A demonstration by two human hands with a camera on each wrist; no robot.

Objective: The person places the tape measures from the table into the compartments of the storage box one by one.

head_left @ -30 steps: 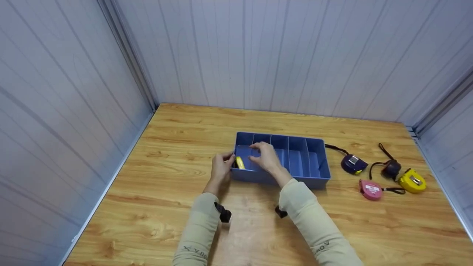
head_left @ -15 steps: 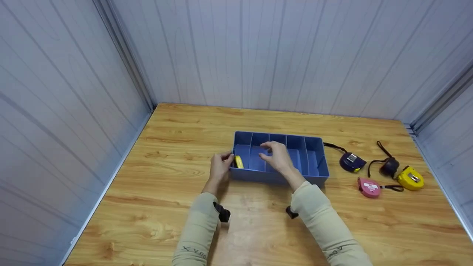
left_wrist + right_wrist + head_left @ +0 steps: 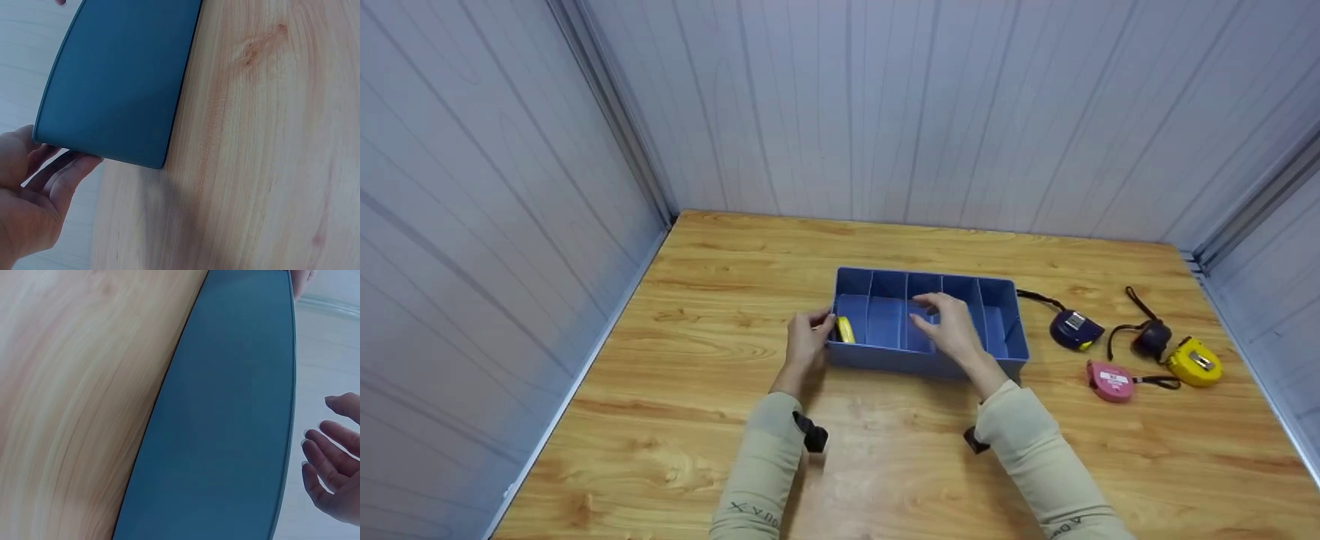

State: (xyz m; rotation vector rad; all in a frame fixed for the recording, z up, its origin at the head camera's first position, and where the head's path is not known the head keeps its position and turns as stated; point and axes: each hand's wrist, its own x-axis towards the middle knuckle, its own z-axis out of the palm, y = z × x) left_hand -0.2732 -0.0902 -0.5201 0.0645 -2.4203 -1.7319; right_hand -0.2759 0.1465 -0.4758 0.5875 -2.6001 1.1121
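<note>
A long blue box (image 3: 889,360) with several compartments stands on the wooden table. My left hand (image 3: 808,341) grips its left end, the thumb at the rim and the fingers against the outside of the end wall (image 3: 112,79), as the left wrist view also shows. A yellow object (image 3: 846,330) with a dark part beside it lies inside the leftmost compartment, close to that hand. My right hand (image 3: 955,326) hovers over the middle compartments with its thumb and fingers apart and loosely bent. Nothing sits between those fingers (image 3: 332,455) in the right wrist view, where they show beyond the box rim.
Right of the box lie a dark blue tape measure (image 3: 1075,330), a black one (image 3: 1152,340), a pink one (image 3: 1110,381) and a yellow one (image 3: 1195,361), with wrist straps trailing from some. Pale panel walls (image 3: 840,112) enclose the table at the back and sides.
My right hand has moved rightward above the box, from over the left compartments to over the middle ones, with its fingers apart throughout. The left hand has stayed at the box's left end.
</note>
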